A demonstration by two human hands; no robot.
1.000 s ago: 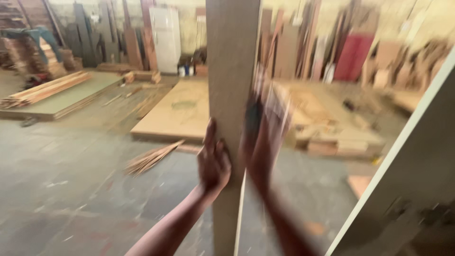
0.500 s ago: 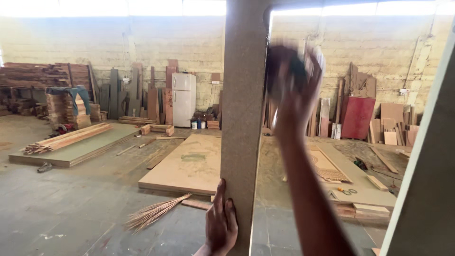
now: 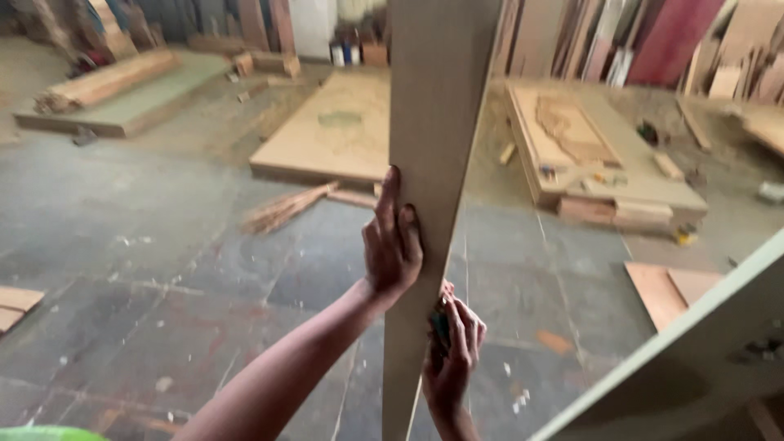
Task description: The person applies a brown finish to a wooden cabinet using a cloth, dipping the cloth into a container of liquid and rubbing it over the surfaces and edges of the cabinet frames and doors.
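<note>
- While standing upright in the middle of the view, tall pale board (image 3: 437,122) rising past the top edge and dropping out of sight below, its narrow right edge turned toward the lower hand.
- Steadied by left hand (image 3: 394,245): palm flat on the face, fingers spread upward along the left side, grip open and pressing rather than clasping, seemingly to keep the plank from tipping.
- Lower down, right hand (image 3: 453,359) against the board's right edge, fingers curled closed around a small dark-green object (image 3: 441,322); too blurred and too hidden to name, perhaps something rubbed along the edge.
- Just to the right, slanted pale panel edge (image 3: 678,343) cutting across the lower corner, apart from the board.
- Beneath, grey stone floor (image 3: 163,269), dusty, flecked with scraps.
- Further out, flat on the floor, large sheet of wood (image 3: 327,139), with a bundle of thin sticks (image 3: 286,208) near its front corner.
- To the right, another low stack of sheets (image 3: 604,163) with small offcuts on top.
- At the far left, stacked planks (image 3: 106,82) on a low platform.
- Along the back wall, leaning boards (image 3: 653,41), stored on end.
</note>
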